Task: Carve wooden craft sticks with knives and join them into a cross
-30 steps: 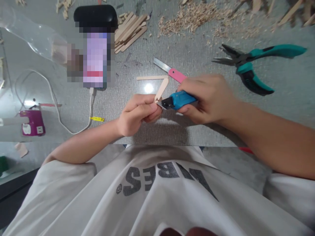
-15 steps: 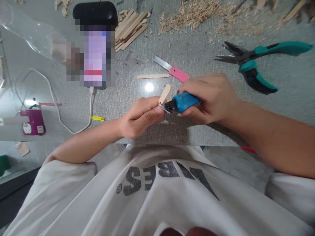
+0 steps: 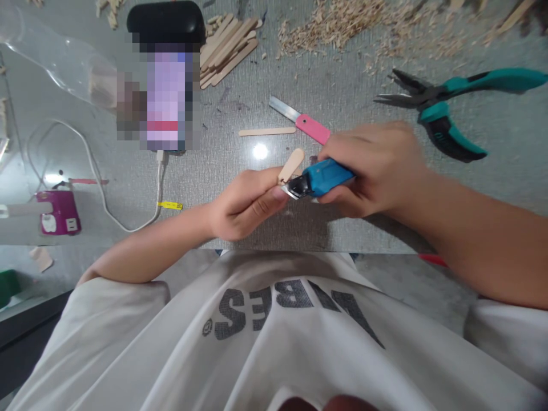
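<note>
My left hand (image 3: 248, 202) is closed, pinching a wooden popsicle stick (image 3: 292, 165) between thumb and fingers. The stick's rounded end points up and away from me, and it looks bent or split near my thumb. My right hand (image 3: 372, 168) is wrapped round a blue utility knife (image 3: 329, 177) with a black nose. The knife's blade (image 3: 290, 190) lies against the stick close to my left thumb. Just beyond the right hand lies a pink-handled folding blade (image 3: 312, 129), opened out. Beside it a single popsicle stick (image 3: 268, 131) rests flat on the table.
Teal-and-black pliers (image 3: 436, 97) lie open at the right. A pile of popsicle sticks (image 3: 229, 51) and wood shavings (image 3: 334, 25) are at the back. A black case (image 3: 166, 24), a blurred phone (image 3: 166, 97) on a white cable (image 3: 92, 165), and a clear bottle (image 3: 64, 63) stand left.
The popsicle stick's free end has swung to the right, leaning further over at the cut. My right hand and the utility knife have shifted slightly right.
</note>
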